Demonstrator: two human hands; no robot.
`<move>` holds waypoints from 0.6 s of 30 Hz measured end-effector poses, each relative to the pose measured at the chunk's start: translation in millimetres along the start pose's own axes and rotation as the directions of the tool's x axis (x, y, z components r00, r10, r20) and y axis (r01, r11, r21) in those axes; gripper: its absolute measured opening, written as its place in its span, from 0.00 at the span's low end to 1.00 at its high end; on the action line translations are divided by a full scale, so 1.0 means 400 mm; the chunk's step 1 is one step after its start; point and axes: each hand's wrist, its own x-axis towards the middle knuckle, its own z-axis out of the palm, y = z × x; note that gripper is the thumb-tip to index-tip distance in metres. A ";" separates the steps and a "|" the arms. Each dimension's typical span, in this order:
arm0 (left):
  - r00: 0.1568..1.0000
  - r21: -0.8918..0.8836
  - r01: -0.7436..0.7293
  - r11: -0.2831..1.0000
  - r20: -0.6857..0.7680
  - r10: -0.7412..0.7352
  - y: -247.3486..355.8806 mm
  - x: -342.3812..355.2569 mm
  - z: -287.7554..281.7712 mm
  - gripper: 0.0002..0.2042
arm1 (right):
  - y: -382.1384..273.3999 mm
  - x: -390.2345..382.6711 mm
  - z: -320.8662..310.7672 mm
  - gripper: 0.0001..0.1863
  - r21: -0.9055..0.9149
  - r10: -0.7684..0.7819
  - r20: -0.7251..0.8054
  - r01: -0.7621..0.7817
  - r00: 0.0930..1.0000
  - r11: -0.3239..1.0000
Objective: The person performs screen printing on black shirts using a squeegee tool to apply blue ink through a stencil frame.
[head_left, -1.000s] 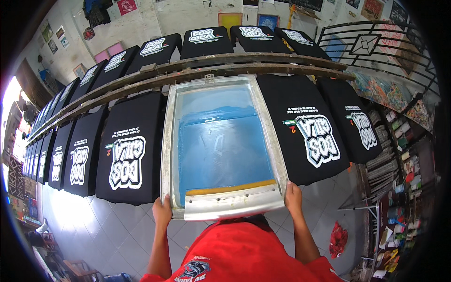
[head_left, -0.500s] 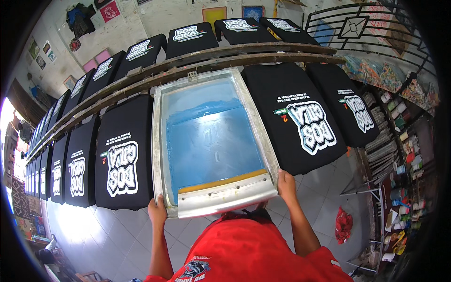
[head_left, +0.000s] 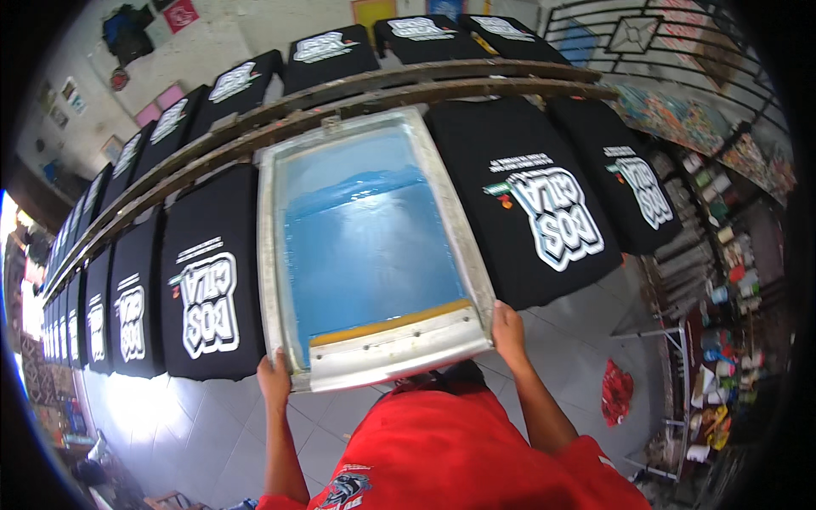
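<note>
A silk-screen printing frame (head_left: pixel 469 242) with a blue mesh lies over one place in the near row of black T-shirts. Across its near end rests a squeegee (head_left: pixel 399 347) with a pale metal holder and a yellow blade. My left hand (head_left: pixel 274 376) is closed round the frame's near left corner, thumb on top. At the near right corner, my right hand (head_left: pixel 508 331) grips the side rail in the same way. The fingers under the frame are hidden. A printed black T-shirt (head_left: pixel 208 200) flanks the frame on the left, another black T-shirt (head_left: pixel 484 255) on the right.
Two long wooden rails (head_left: pixel 357 92) run behind the frame, with a far row of printed shirts beyond. On the right stand a metal-legged rack (head_left: pixel 684 374) and shelves of small containers. A red crumpled bag (head_left: pixel 617 393) lies on the tiled floor (head_left: pixel 217 433).
The whole view has shifted a little, so everything sits slightly further left and mostly higher. Both hands keep their grip on the frame, which shows no clear movement against the shirts.
</note>
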 end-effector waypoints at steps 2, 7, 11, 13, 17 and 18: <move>0.998 -0.105 -0.008 0.994 0.055 0.013 -0.013 0.000 0.011 0.22 | 0.029 0.004 0.006 0.23 0.024 0.008 -0.003 -0.008 1.000 1.000; 0.996 -0.064 -0.011 0.998 0.084 0.016 -0.081 0.012 0.054 0.23 | 0.053 0.019 0.031 0.23 0.064 0.030 0.017 -0.031 0.999 0.997; 0.996 -0.088 0.025 0.996 0.088 -0.017 -0.077 0.019 0.072 0.25 | 0.107 0.034 0.047 0.23 0.060 0.040 0.070 -0.044 0.997 0.997; 0.997 -0.037 0.011 0.999 0.074 -0.009 -0.060 0.018 0.065 0.26 | 0.127 0.040 0.053 0.25 0.154 0.000 0.158 -0.024 0.987 0.988; 1.000 0.084 0.020 0.996 0.006 -0.020 -0.114 0.025 0.045 0.26 | 0.204 0.046 0.031 0.29 0.203 -0.088 0.345 0.017 0.934 0.979; 0.994 0.044 0.069 0.997 -0.090 -0.064 -0.102 0.010 0.036 0.27 | 0.176 0.055 -0.037 0.28 0.141 -0.050 0.471 -0.019 0.881 0.990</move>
